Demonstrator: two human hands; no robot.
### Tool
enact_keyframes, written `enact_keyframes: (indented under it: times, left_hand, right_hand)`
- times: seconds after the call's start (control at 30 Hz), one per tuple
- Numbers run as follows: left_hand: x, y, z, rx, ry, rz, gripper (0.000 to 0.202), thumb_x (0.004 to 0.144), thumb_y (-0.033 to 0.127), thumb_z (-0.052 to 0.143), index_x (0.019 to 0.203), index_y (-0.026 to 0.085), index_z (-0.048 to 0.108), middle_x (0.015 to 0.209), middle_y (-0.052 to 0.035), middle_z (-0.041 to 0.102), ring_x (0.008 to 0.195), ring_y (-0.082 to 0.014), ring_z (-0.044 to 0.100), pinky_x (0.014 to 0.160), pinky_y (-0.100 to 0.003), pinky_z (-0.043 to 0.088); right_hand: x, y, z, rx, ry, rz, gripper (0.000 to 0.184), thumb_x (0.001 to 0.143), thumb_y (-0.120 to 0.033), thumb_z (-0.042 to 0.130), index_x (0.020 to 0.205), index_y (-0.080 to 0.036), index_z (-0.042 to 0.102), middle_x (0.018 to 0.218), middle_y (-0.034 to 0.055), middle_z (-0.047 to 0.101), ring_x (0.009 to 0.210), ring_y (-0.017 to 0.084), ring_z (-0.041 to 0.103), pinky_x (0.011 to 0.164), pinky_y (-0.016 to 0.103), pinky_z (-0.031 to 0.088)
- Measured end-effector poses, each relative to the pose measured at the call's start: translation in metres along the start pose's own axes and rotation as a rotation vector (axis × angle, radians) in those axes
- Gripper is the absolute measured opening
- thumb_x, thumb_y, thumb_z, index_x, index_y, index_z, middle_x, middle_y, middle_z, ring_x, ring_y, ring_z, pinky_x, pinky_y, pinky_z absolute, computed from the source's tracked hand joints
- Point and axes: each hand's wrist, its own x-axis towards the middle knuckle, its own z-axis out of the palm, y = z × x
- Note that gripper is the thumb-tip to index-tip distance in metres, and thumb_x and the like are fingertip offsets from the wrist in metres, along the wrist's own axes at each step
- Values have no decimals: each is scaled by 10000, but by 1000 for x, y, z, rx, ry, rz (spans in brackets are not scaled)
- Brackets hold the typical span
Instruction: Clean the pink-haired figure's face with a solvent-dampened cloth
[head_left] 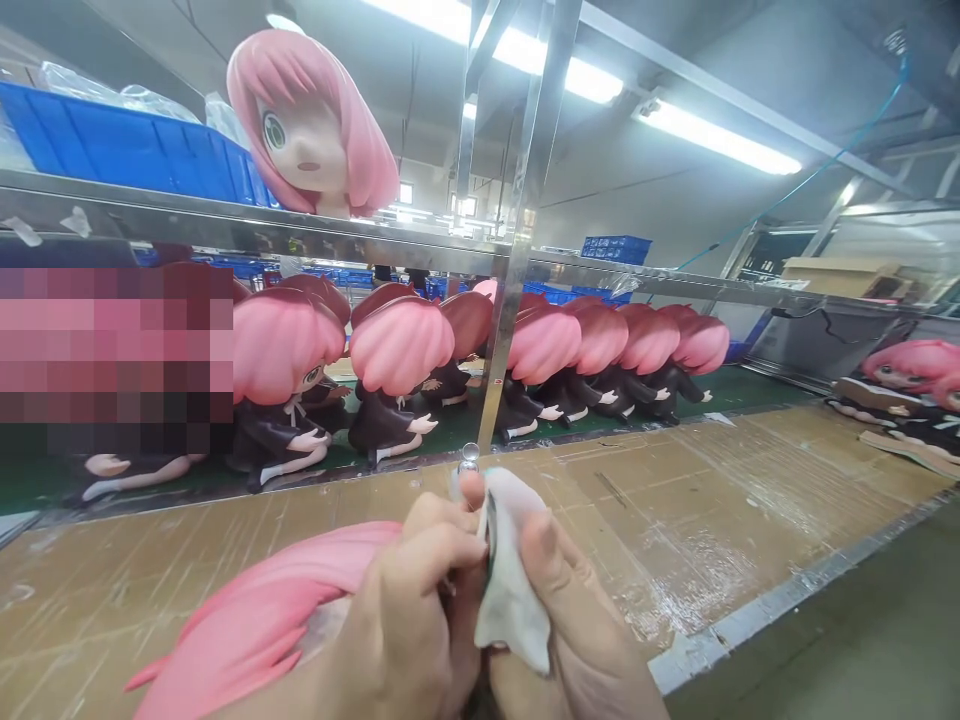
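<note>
My left hand (420, 575) is closed, its fingers pinching the edge of a whitish cloth (514, 610) with dark stains. From the other side my right hand (574, 590) grips the same cloth, thumb pressed on it. The cloth is folded over between the hands, and whatever may be inside it is hidden. Just beyond my fingers stands a small clear container with a round open lid (469, 455), partly covered by them. A pink moulded hair piece (277, 610) lies on the bench, partly behind my left forearm.
Several pink-haired figures in black clothes (401, 345) kneel in a row along the back of the cardboard-covered bench (645, 510). A metal post (517, 250) rises there. On the shelf above are a pink-haired figure head (307, 120) and a blue crate (142, 145). More figures (911, 375) lie at right.
</note>
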Motion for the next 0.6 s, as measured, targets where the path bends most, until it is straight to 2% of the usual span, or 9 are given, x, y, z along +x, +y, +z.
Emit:
enact_keyframes:
  times: [0.1,0.17,0.2,0.23,0.3,0.37,0.43,0.5,0.6]
  left_hand:
    - [-1,4,-2,147,-81,117,285,842,4,580,1022,225,587,819,-16,649,680,-146,616,588,-245,523]
    - [4,15,-8,133,-125,139,350,817,13,621,1088,232,582,882,-31,702,728,-163,667,647,-257,565]
    - [7,21,-12,55,-160,76,389,820,35,641,1142,243,572,945,-42,720,787,-175,695,683,-257,583]
    - [11,26,-17,-67,-211,-53,402,845,77,648,1192,262,564,1031,-53,725,878,-188,713,743,-263,597]
    - [17,34,-28,-411,-276,-427,320,929,224,613,1238,299,587,1154,-55,712,1024,-194,702,852,-263,591]
    - [20,37,-41,-768,-222,-759,273,974,370,543,1207,276,652,1137,-65,716,1060,-202,682,922,-271,566]
    - [21,38,-52,-1037,-97,-922,344,968,423,529,1174,206,697,1050,-88,722,1007,-197,672,939,-264,545]
    - [19,38,-59,-1197,3,-1012,353,976,374,518,1177,154,708,1008,-98,717,939,-172,665,905,-243,544]
    - [18,40,-63,-1283,122,-1108,314,990,280,507,1147,121,727,979,-98,720,859,-137,662,849,-219,547]
  right_hand:
    - [6,7,0,-76,48,-121,392,757,-518,800,1028,-240,755,1013,60,738,836,171,678,763,312,563]
    - [12,0,-1,-136,87,-317,310,778,-490,791,979,-256,762,889,32,746,737,134,669,683,274,564]
    - [16,-8,-2,-154,112,-452,254,792,-460,788,965,-276,757,812,2,731,676,109,650,647,253,558]
    - [20,-18,-3,-169,136,-599,193,802,-417,788,946,-294,749,751,-30,702,617,84,620,609,229,544]
    - [28,-46,-7,-207,198,-888,106,810,-312,786,892,-291,722,709,-71,635,524,42,530,520,176,475]
    - [37,-75,-16,-297,292,-1135,78,816,-273,767,839,-256,694,723,-68,586,481,33,438,432,165,355]
    - [49,-96,-33,-470,394,-1311,99,839,-278,724,788,-219,663,705,-51,550,468,54,401,417,209,311]
    - [64,-103,-59,-654,476,-1312,147,856,-319,685,781,-200,643,702,-34,529,490,71,409,433,238,314]
    - [87,-96,-105,-1001,586,-1086,238,886,-434,630,892,-201,678,702,-26,531,527,86,440,473,246,366]
